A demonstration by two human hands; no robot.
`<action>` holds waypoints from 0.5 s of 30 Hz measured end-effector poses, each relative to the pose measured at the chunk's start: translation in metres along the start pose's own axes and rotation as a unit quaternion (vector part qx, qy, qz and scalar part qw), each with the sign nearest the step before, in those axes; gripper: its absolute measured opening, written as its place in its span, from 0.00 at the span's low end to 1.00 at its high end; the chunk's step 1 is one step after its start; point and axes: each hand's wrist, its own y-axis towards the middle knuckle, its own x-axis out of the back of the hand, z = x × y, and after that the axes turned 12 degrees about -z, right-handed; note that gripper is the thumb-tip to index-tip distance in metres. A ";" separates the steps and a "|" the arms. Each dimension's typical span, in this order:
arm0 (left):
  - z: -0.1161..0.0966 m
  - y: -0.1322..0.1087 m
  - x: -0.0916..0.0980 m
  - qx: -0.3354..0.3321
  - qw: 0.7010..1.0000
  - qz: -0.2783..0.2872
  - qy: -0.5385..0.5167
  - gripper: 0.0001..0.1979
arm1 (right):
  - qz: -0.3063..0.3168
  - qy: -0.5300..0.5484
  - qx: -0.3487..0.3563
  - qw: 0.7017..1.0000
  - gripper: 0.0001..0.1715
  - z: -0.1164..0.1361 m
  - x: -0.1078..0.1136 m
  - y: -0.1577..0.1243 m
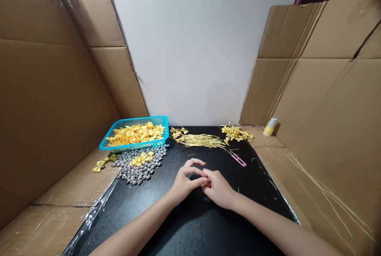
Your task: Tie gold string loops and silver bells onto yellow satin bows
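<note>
Above the black table [184,228], my left hand [185,182] and my right hand [218,188] meet at the fingertips. Thumb and forefinger of the left are pinched together against the right hand's fingers, while its other fingers arch apart. The right hand's fingers are curled closed. Whatever lies between the fingertips is hidden or too small to make out. Beyond the hands is a bundle of cut gold cords [204,141]. Pink-handled thread snips [237,158] rest to its right. Silver beads [135,176] spread out on the left, with several yellow bows [143,158] on top.
A blue basket [104,145] of yellow bows stands at the back left. Corded bows [235,133] are heaped at the back right, near a thread cone [270,127]. Loose cords [324,190] lie on the right cardboard. Cardboard walls [336,97] flank both sides.
</note>
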 end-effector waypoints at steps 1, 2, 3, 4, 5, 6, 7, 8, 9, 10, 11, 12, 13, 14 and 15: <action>0.000 0.000 -0.001 0.006 1.000 -0.003 0.003 0.03 | -0.001 0.000 -0.001 1.000 0.12 -0.001 -0.001 0.000; 0.000 0.001 -0.002 0.013 1.000 -0.011 0.004 0.03 | -0.003 0.001 -0.004 1.000 0.11 -0.002 -0.003 0.001; 0.000 0.001 -0.003 0.021 1.000 -0.023 0.003 0.03 | -0.005 0.004 -0.007 1.000 0.10 -0.004 -0.005 0.001; 0.000 0.002 -0.004 0.028 0.999 -0.035 0.000 0.04 | -0.009 0.007 -0.012 1.000 0.10 -0.005 -0.007 0.002; 0.000 0.003 -0.005 0.033 0.998 -0.047 -0.002 0.04 | -0.014 0.011 -0.018 1.000 0.10 -0.007 -0.009 0.002; 0.000 0.004 -0.006 0.036 0.998 -0.057 -0.003 0.04 | -0.019 0.016 -0.024 0.999 0.11 -0.008 -0.012 0.003; 0.000 0.005 -0.007 0.040 0.997 -0.062 -0.004 0.04 | -0.025 0.021 -0.031 0.999 0.12 -0.010 -0.014 0.003; 0.000 0.007 -0.008 0.046 0.997 -0.063 -0.006 0.03 | -0.032 0.027 -0.037 0.998 0.13 -0.012 -0.016 0.004; 0.000 0.008 -0.008 0.053 0.997 -0.061 -0.009 0.03 | -0.037 0.035 -0.042 0.998 0.15 -0.014 -0.017 0.005; 0.000 0.009 -0.009 0.063 0.996 -0.057 -0.014 0.03 | -0.041 0.043 -0.046 0.997 0.16 -0.016 -0.019 0.006; 0.001 0.011 -0.010 0.073 0.996 -0.053 -0.021 0.03 | -0.044 0.053 -0.049 0.996 0.17 -0.017 -0.020 0.007; 0.001 0.012 -0.011 0.083 0.995 -0.048 -0.030 0.03 | -0.045 0.064 -0.051 0.996 0.18 -0.017 -0.020 0.009; 0.003 0.014 -0.011 0.093 0.994 -0.044 -0.038 0.03 | -0.044 0.075 -0.052 0.995 0.19 -0.017 -0.020 0.011; 0.004 0.017 -0.011 0.102 0.993 -0.042 -0.047 0.04 | -0.043 0.087 -0.054 0.994 0.19 -0.017 -0.020 0.012; 0.007 0.019 -0.011 0.112 0.991 -0.042 -0.058 0.05 | -0.042 0.099 -0.056 0.993 0.18 -0.017 -0.020 0.014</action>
